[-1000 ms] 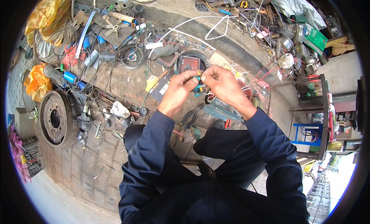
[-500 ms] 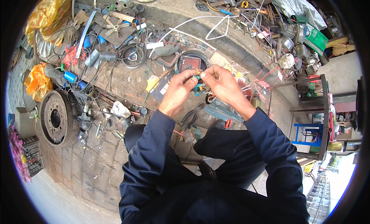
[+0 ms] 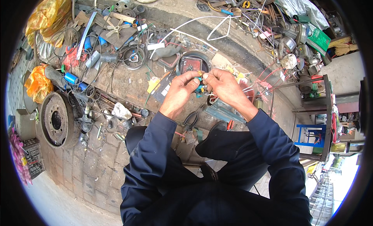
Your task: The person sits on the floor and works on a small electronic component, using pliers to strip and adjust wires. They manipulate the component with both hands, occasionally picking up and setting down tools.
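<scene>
My left hand (image 3: pixel 181 89) and my right hand (image 3: pixel 224 85) meet in front of me, fingers pinched. Between their fingertips is a small teal part with brassy bits (image 3: pixel 201 88); its exact kind is too small to make out. Both hands appear to grip it, thumbs close together. Just beyond them stands a round dark basin (image 3: pixel 208 63) with a reddish square tray holding small metal bits (image 3: pixel 190 65). Below my hands, pliers with dark jaws (image 3: pixel 191 118) lie on the ground, and a grey-blue metal piece (image 3: pixel 217 111) lies under my right wrist.
A rusty wheel rim (image 3: pixel 55 119) stands at the left, near an orange plastic bag (image 3: pixel 38 83). Scrap, wires and a small fan blade (image 3: pixel 115 29) crowd the far left. Tools and motor parts heap at the far right. A blue metal frame (image 3: pixel 311 136) stands at right.
My fingers have shifted slightly around the small teal part, and more of it shows below the fingertips. My arms have stayed nearly in place.
</scene>
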{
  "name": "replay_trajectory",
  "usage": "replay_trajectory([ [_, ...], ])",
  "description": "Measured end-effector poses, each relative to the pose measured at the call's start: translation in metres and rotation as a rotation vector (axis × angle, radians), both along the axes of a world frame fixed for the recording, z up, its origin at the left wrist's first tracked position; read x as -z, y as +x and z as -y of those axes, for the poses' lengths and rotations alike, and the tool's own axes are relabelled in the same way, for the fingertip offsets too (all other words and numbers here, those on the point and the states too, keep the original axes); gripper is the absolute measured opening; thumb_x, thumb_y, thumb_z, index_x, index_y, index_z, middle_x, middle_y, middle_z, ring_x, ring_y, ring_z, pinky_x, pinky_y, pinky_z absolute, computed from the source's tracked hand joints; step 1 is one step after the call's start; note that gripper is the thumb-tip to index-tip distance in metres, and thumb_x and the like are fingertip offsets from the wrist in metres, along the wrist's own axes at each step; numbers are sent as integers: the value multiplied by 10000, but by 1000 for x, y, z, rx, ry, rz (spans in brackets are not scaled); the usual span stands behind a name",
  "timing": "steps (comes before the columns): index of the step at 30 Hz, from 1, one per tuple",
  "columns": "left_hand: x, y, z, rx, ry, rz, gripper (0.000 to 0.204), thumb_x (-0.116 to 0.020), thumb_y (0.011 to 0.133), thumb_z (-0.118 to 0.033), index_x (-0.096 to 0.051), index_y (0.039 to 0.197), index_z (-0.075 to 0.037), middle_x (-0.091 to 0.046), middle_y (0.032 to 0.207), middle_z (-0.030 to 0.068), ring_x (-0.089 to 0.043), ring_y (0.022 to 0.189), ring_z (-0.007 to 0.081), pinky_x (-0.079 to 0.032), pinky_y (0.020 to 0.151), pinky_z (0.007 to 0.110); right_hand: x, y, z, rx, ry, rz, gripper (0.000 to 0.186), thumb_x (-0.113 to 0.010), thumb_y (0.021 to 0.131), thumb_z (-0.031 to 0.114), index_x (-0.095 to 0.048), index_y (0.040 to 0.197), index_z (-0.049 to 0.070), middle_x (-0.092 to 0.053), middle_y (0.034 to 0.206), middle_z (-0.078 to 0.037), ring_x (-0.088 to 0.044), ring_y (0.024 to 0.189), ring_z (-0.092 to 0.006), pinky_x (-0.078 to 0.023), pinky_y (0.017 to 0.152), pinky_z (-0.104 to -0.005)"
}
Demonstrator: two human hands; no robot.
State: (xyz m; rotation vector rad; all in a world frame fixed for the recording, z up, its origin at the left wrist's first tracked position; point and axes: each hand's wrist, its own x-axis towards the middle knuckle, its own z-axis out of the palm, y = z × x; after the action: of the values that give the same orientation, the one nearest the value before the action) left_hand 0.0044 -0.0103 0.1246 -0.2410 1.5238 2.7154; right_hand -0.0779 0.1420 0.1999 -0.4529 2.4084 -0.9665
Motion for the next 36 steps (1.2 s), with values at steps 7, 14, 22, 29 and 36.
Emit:
replay_trajectory([
  [7, -1, 0, 0, -15, 28, 27, 237, -572, 1036, -120, -648, 1239, -25, -636, 993, -49, -485, 765, 20, -389, 662, 197, 10, 7, 5, 12, -200, -142, 266, -653, 977, 251, -681, 990, -13, -701, 836, -126, -659, 783, -197, -521, 698, -372],
  [14, 0, -1, 0, -1, 15, 2, 235, -564, 1028, -84, -655, 1225, 6, -665, 1048, 1, -565, 914, 76, -451, 813, 248, 4, 2, 0, -57, 17, -101, 207, -657, 988, 194, -651, 1001, -12, -671, 838, -72, -625, 762, -131, -512, 680, -325],
  [22, 0, 0, 0, -4, -2, 2, 226, -562, 1037, -115, -642, 1227, -23, -637, 1009, -40, -512, 817, 35, -405, 694, 205, 2, -3, 1, 22, 76, -50, 170, -653, 998, 177, -653, 989, 7, -666, 860, -37, -604, 766, -90, -504, 663, -288],
  [29, 1, -1, 0, 18, 10, -1, 244, -558, 1039, -110, -637, 1253, -24, -643, 1039, -27, -549, 862, 48, -439, 742, 218, 9, 4, 1, -66, -157, -195, 267, -617, 1026, 274, -669, 968, 18, -657, 769, -15, -587, 670, -95, -490, 603, -286],
  [36, 4, -3, 0, 11, 43, -5, 250, -546, 1024, -69, -646, 1237, 14, -669, 1090, 17, -584, 973, 96, -466, 860, 264, -1, -4, 0, -3, 74, 14, 160, -672, 989, 169, -664, 1007, 10, -673, 861, -31, -593, 750, -83, -501, 646, -284],
])
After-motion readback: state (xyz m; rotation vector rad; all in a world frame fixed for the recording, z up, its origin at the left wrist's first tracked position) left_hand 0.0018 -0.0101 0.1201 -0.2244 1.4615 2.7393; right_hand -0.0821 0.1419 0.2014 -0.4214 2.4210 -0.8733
